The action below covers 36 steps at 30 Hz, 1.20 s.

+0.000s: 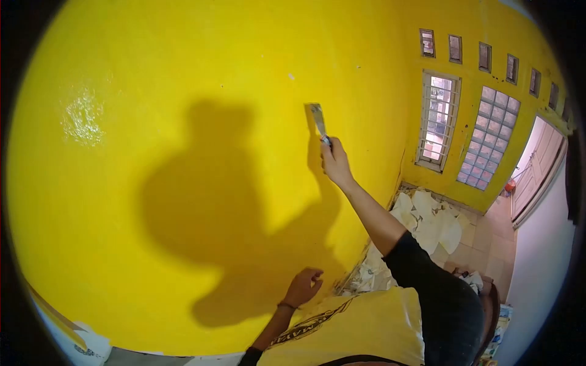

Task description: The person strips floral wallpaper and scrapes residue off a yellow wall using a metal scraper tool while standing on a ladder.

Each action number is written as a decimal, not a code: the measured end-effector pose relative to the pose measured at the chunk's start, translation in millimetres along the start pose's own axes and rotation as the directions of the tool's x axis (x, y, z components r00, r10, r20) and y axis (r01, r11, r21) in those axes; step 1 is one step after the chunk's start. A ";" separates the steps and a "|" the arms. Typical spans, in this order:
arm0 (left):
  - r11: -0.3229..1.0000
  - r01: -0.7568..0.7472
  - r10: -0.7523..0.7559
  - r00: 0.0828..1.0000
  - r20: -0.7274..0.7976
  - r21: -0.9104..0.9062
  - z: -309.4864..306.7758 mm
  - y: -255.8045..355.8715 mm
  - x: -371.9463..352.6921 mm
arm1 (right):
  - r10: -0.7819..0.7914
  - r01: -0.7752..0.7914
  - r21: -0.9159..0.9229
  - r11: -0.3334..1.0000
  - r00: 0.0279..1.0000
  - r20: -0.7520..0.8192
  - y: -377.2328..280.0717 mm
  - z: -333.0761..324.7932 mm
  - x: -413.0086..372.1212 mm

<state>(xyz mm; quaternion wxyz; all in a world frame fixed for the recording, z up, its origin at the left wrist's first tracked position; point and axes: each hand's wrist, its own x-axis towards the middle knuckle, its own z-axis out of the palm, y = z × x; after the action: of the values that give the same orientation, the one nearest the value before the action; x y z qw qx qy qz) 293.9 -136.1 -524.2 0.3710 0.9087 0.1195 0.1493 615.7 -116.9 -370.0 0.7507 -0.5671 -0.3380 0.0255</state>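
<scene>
Okay, nearest is the person's yellow shirt [360,326] with a black sleeve [439,287] at the bottom of the view. Left hand [302,285] is low, close against the yellow wall [183,73], with a dark wristband [285,305] on the wrist. Its fingers are curled in loosely; I cannot tell if they close on anything or if they touch the paint. The right arm is stretched up and out. Right hand [336,161] is clamped around the handle of a scraper [317,119], fist tight, blade pointing up. The blade sits at or on the wall surface above the hand, roughly mid-height in the view, tilted slightly left. A small white spot [291,77] marks the paint just above and left of the blade. The person's shadow [207,201] falls big and dark across the wall, left of both hands. There is a glossy patch [82,116] on the paint far left. Beyond the right arm, torn pale paper sheets [427,216] lie heaped on the tiled floor along the wall base and into the corner. Farther back, on the adjoining yellow wall, are a barred window [437,119], a glass-block panel [490,137] beside it, and a row of small vents [455,49] above. Farthest right, a pale door [537,165] stands open.
</scene>
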 end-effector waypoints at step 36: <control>0.666 0.710 -0.720 0.692 0.052 -0.231 75.5 -120.8 -190.6 | -0.356 0.334 -0.266 0.904 0.934 -0.038 -121.9 51.0 77.9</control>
<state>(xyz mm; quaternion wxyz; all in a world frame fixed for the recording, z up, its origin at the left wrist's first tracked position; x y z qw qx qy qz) 131.6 -162.8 -696.1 0.5011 0.7354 0.4555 0.0249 606.3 -84.9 -220.3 0.6779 -0.5907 -0.4008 -0.1756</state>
